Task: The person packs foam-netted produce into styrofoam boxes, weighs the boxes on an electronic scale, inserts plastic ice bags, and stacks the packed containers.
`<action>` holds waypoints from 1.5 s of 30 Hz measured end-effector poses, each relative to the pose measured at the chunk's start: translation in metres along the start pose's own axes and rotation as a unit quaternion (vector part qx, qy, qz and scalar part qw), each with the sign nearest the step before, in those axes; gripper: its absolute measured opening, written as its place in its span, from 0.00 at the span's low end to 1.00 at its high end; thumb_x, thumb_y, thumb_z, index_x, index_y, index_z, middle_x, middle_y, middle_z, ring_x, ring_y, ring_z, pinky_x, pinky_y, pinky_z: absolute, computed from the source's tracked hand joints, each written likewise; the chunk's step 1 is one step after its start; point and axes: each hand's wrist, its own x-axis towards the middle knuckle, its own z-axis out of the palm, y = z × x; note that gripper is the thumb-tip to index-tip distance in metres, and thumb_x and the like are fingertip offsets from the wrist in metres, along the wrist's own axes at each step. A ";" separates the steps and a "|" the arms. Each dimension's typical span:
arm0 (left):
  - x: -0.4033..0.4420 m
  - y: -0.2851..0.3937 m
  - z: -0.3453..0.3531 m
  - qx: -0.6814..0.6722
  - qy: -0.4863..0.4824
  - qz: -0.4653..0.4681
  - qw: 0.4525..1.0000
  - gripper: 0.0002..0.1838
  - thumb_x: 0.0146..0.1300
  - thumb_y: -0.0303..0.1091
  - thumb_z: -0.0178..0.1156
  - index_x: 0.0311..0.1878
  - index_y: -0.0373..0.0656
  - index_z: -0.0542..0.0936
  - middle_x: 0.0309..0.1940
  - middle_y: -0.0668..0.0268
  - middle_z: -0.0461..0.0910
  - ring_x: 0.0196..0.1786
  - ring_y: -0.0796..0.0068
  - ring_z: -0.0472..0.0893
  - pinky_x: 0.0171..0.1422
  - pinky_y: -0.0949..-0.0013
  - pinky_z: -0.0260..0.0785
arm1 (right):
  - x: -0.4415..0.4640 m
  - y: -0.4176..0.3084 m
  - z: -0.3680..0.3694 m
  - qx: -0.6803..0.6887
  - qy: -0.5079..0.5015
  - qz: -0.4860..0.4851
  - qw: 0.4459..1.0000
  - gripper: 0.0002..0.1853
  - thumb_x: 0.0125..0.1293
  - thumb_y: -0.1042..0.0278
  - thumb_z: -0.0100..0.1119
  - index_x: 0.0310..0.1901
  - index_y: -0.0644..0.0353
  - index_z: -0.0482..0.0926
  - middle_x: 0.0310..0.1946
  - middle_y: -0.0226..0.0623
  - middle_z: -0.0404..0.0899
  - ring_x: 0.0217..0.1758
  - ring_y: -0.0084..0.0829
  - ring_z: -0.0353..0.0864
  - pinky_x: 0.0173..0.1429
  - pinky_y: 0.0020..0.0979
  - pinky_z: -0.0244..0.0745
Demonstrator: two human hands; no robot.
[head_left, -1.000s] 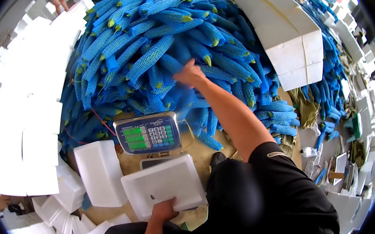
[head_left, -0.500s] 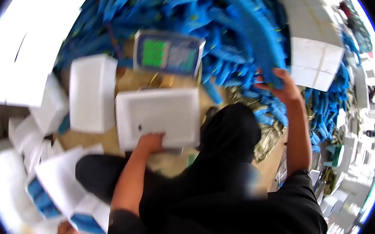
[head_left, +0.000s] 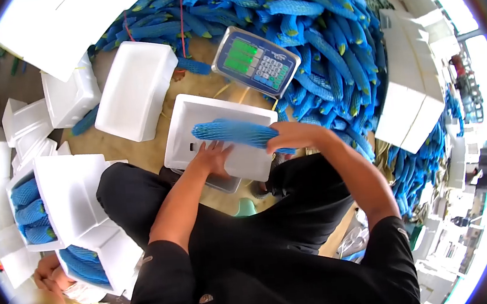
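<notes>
My right hand (head_left: 295,137) grips one end of a long, blue-netted vegetable (head_left: 233,132), its fingers wrapped round it. The vegetable lies nearly level across a white foam box (head_left: 175,123), slightly blurred by motion; I cannot tell whether it touches the bottom. My left hand (head_left: 214,159) reaches over the near side of the box with fingers spread, just below the vegetable and holding nothing. Under the near edge of the box a grey metal plate (head_left: 223,182) shows. Beyond the box stands a scale display (head_left: 255,61) with lit green readouts and a keypad.
A big heap of blue-netted vegetables (head_left: 327,50) fills the far right. White foam boxes (head_left: 135,89) stand at left; an open box (head_left: 75,197) holds several netted pieces. Stacked white boxes (head_left: 410,86) rise at right. Another person (head_left: 58,293) is at lower left.
My right hand has come from the heap at right to over the box, carrying the netted vegetable. My left hand stays at the box, its fingers now spread. The view has shifted.
</notes>
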 end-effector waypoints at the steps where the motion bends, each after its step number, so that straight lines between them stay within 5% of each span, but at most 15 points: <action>1: 0.000 0.000 -0.003 -0.015 -0.034 -0.007 0.999 0.76 0.36 0.68 0.80 0.89 0.53 0.51 0.88 0.46 0.45 0.88 0.42 0.51 0.86 0.34 0.47 | 0.017 -0.006 0.006 -0.003 -0.010 0.033 0.999 0.29 0.58 0.49 0.72 0.53 0.66 0.83 0.41 0.43 0.85 0.39 0.34 0.86 0.46 0.35 0.82; 6: -0.002 -0.006 0.013 -0.008 0.071 0.010 0.997 0.57 0.38 0.63 0.77 0.75 0.48 0.75 0.68 0.56 0.79 0.73 0.48 0.74 0.79 0.36 0.60 | 0.119 0.022 0.028 -0.104 -0.003 -0.047 0.993 0.39 0.55 0.47 0.75 0.61 0.69 0.79 0.48 0.51 0.85 0.54 0.43 0.85 0.60 0.41 0.79; 11: -0.002 -0.006 0.019 -0.023 0.071 0.010 0.997 0.46 0.40 0.60 0.76 0.63 0.44 0.84 0.64 0.55 0.81 0.69 0.50 0.77 0.75 0.44 0.68 | 0.151 0.056 0.074 -0.441 0.195 -0.073 0.873 0.49 0.53 0.52 0.80 0.73 0.67 0.69 0.66 0.55 0.77 0.72 0.58 0.74 0.70 0.55 0.75; 14: -0.003 0.000 0.009 -0.041 0.050 0.010 0.998 0.45 0.41 0.59 0.76 0.63 0.43 0.84 0.62 0.54 0.82 0.68 0.50 0.78 0.73 0.50 0.71 | 0.169 0.038 0.092 -0.307 0.166 0.005 0.937 0.47 0.56 0.56 0.78 0.74 0.67 0.67 0.69 0.54 0.74 0.73 0.55 0.73 0.68 0.54 0.78; 17: -0.007 0.001 0.006 -0.041 0.045 0.010 0.998 0.46 0.41 0.59 0.78 0.64 0.43 0.83 0.61 0.53 0.81 0.67 0.50 0.79 0.73 0.50 0.72 | 0.219 0.106 0.150 -0.326 0.399 -0.128 0.847 0.37 0.63 0.60 0.72 0.71 0.67 0.71 0.66 0.55 0.77 0.67 0.54 0.79 0.66 0.50 0.79; 19: -0.003 -0.001 0.003 -0.047 0.063 0.017 0.997 0.48 0.40 0.60 0.78 0.65 0.43 0.83 0.62 0.53 0.81 0.67 0.49 0.79 0.73 0.50 0.71 | 0.238 0.114 0.146 -0.309 0.397 -0.107 0.857 0.32 0.67 0.60 0.66 0.69 0.68 0.73 0.65 0.55 0.79 0.64 0.54 0.81 0.65 0.50 0.79; 22: -0.007 -0.004 0.012 -0.061 0.073 0.037 0.995 0.51 0.39 0.62 0.79 0.68 0.47 0.81 0.63 0.52 0.81 0.68 0.47 0.78 0.74 0.48 0.71 | 0.202 0.051 0.108 -0.250 0.200 0.012 0.947 0.28 0.69 0.61 0.59 0.68 0.66 0.78 0.62 0.52 0.83 0.63 0.53 0.84 0.64 0.53 0.79; 24: -0.004 -0.007 0.015 -0.057 0.116 0.060 0.990 0.52 0.39 0.63 0.80 0.70 0.49 0.79 0.63 0.52 0.81 0.68 0.47 0.78 0.74 0.47 0.71 | 0.234 0.062 0.114 -0.439 0.117 0.024 0.891 0.19 0.69 0.62 0.59 0.57 0.54 0.91 0.61 0.46 0.86 0.65 0.45 0.84 0.57 0.63 0.78; 25: -0.003 -0.008 0.019 -0.058 0.156 0.071 0.984 0.53 0.39 0.63 0.80 0.71 0.51 0.79 0.62 0.53 0.81 0.68 0.47 0.79 0.73 0.46 0.71 | 0.208 0.040 0.104 -0.477 0.127 -0.045 0.868 0.13 0.62 0.64 0.64 0.43 0.57 0.92 0.53 0.49 0.89 0.57 0.46 0.88 0.47 0.52 0.84; 28: -0.012 0.005 -0.016 -0.103 0.059 0.058 0.991 0.52 0.40 0.64 0.79 0.71 0.52 0.78 0.65 0.53 0.80 0.68 0.43 0.77 0.74 0.45 0.70 | 0.166 0.002 0.080 -0.427 0.078 -0.220 0.874 0.16 0.60 0.62 0.64 0.49 0.56 0.88 0.46 0.44 0.90 0.52 0.44 0.89 0.49 0.48 0.82; 32: -0.020 0.027 -0.050 -0.100 0.020 0.022 0.994 0.51 0.40 0.58 0.79 0.71 0.48 0.77 0.67 0.52 0.78 0.70 0.42 0.75 0.73 0.46 0.71 | 0.052 -0.046 -0.005 -0.286 -0.067 -0.227 0.929 0.21 0.71 0.53 0.62 0.57 0.57 0.84 0.51 0.42 0.89 0.57 0.51 0.87 0.57 0.51 0.81; 35: -0.011 0.022 -0.041 -0.058 -0.005 0.026 0.998 0.54 0.41 0.58 0.78 0.75 0.47 0.74 0.67 0.50 0.77 0.70 0.44 0.75 0.76 0.48 0.68 | 0.002 -0.028 -0.089 -0.069 -0.133 -0.185 0.971 0.31 0.76 0.47 0.63 0.72 0.59 0.75 0.63 0.42 0.85 0.66 0.36 0.84 0.69 0.38 0.77; 39: -0.011 0.016 -0.025 -0.049 0.026 0.041 0.998 0.55 0.43 0.59 0.78 0.77 0.47 0.73 0.68 0.50 0.76 0.71 0.46 0.74 0.79 0.48 0.65 | 0.020 0.055 -0.171 0.214 0.191 -0.225 0.931 0.25 0.77 0.53 0.64 0.66 0.62 0.79 0.46 0.35 0.90 0.45 0.25 0.88 0.45 0.31 0.83; 42: -0.008 0.014 -0.028 -0.046 -0.005 0.046 0.998 0.55 0.44 0.58 0.77 0.78 0.48 0.72 0.70 0.50 0.74 0.73 0.46 0.72 0.80 0.48 0.63 | 0.086 0.093 -0.247 0.153 0.460 -0.081 0.871 0.39 0.68 0.45 0.74 0.69 0.68 0.76 0.40 0.42 0.87 0.39 0.29 0.87 0.43 0.34 0.83; 45: -0.006 0.012 -0.025 -0.041 -0.004 0.047 0.998 0.55 0.44 0.58 0.77 0.78 0.47 0.72 0.71 0.50 0.74 0.74 0.46 0.72 0.81 0.48 0.62 | 0.123 0.063 -0.291 0.214 0.527 -0.027 0.822 0.51 0.65 0.32 0.71 0.78 0.63 0.67 0.48 0.48 0.88 0.46 0.40 0.90 0.49 0.40 0.84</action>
